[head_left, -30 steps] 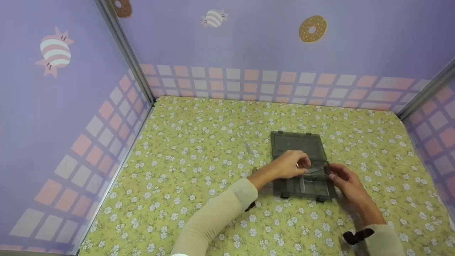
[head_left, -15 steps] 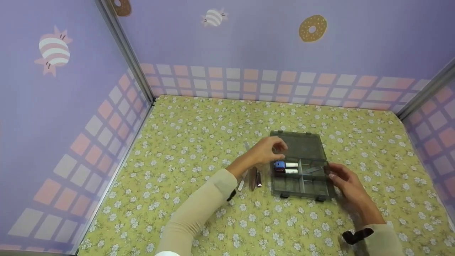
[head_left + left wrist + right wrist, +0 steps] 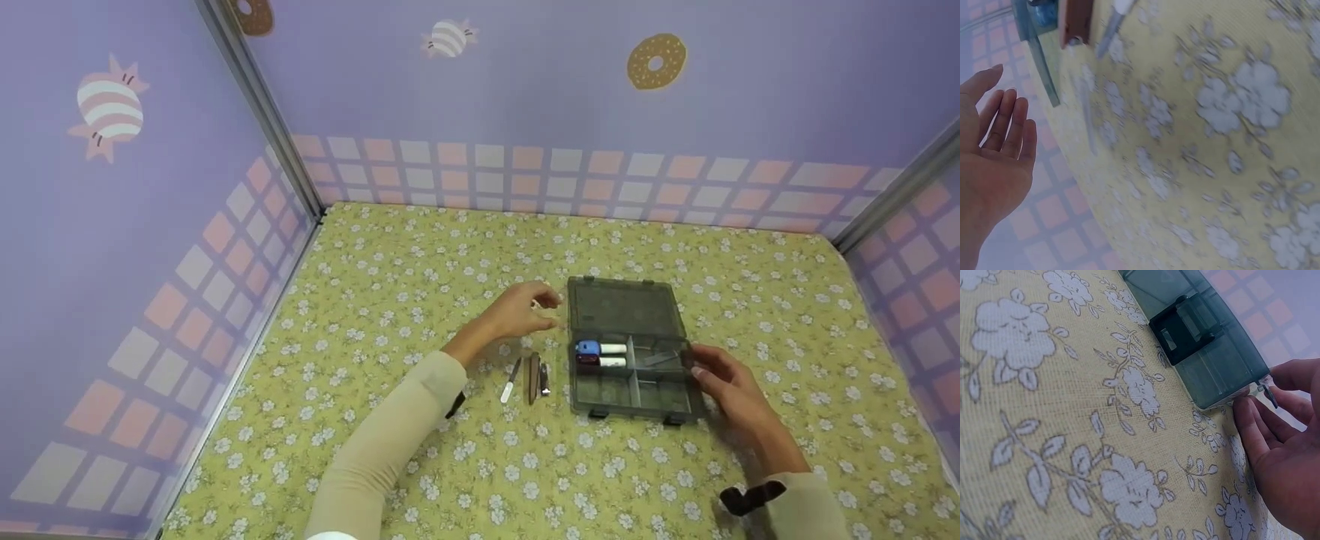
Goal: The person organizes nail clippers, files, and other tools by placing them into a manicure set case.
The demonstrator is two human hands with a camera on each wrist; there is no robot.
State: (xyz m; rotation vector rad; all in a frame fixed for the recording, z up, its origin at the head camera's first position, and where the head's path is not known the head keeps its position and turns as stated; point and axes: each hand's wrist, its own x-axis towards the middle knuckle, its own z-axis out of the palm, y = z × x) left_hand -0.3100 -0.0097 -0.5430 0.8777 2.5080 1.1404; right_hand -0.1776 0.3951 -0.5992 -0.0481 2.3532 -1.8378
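Note:
My left hand (image 3: 525, 309) hovers left of the box, holding nothing, thumb and fingers apart and loosely bent. My right hand (image 3: 731, 386) grips the right side of the open smoky plastic divided box (image 3: 626, 307); in the right wrist view its thumb and fingers meet the box's corner. Inside the left back compartment lie a blue nail polish bottle (image 3: 589, 347) and a dark red nail polish bottle (image 3: 589, 360), both white-capped. A flat grey translucent strip (image 3: 660, 358) rests in the right back compartment. In the left wrist view a clear strip (image 3: 1086, 115) lies near my left hand.
Left of the box, on the floral cloth (image 3: 420, 300), lie a white-handled nail file (image 3: 508, 386), a slim brown item (image 3: 533, 379) and nail clippers (image 3: 544, 380). Patterned purple walls (image 3: 480, 97) enclose the back and sides.
My left hand has moved left from over the box to beside it, uncovering the two polish bottles and the tools on the cloth. The right hand has stayed at the box.

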